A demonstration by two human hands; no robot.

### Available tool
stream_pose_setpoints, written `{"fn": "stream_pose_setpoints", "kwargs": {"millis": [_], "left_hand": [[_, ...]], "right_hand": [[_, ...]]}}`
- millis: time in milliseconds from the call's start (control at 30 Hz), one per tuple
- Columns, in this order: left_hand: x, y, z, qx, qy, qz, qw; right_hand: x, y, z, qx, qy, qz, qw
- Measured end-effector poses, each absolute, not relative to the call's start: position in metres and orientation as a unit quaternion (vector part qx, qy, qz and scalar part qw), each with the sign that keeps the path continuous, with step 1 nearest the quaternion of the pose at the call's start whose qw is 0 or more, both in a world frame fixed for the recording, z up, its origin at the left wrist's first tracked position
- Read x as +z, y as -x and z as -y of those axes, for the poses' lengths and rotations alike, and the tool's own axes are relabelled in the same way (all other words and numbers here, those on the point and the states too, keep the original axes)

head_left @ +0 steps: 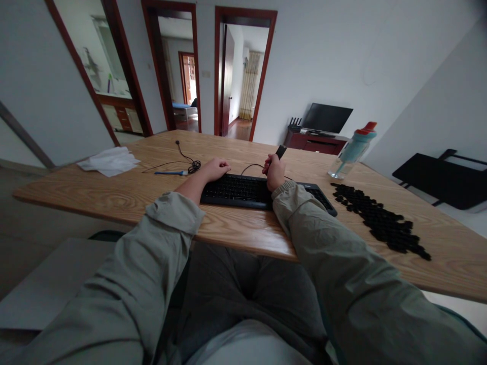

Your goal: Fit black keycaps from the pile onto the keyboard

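While the right hand (274,171) is gripping a small dark tool (280,151) upright, fist closed, the left hand (216,169) is resting curled on the keyboard's (238,190) far-left corner. The keyboard, lying mid-table (114,195), is probably light and rigid, best held by its ends; loose keycaps (380,218) are crowding its right side.

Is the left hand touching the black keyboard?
Touching. The head view shows the left hand resting, fist closed, on the far left corner of the keyboard.
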State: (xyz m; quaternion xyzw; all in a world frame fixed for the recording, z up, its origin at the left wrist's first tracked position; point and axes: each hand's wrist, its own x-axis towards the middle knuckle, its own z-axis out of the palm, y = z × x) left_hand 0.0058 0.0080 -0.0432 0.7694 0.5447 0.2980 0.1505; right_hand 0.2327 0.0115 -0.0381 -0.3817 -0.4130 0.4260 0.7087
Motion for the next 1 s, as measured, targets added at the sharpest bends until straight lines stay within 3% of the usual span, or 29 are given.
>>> {"fn": "stream_pose_setpoints", "kwargs": {"millis": [333, 667, 1000], "left_hand": [[-0.041, -0.007, -0.005, 0.291, -0.766, -0.549, 0.166], [-0.047, -0.005, -0.009, 0.297, -0.769, -0.541, 0.164], [-0.042, -0.013, -0.005, 0.279, -0.774, -0.551, 0.142]], "right_hand": [[-0.041, -0.235, -0.008, 0.420, 0.373, 0.483, 0.672], [-0.040, -0.233, -0.014, 0.491, 0.318, 0.512, 0.629], [-0.041, -0.221, -0.023, 0.378, 0.395, 0.584, 0.601]]}}
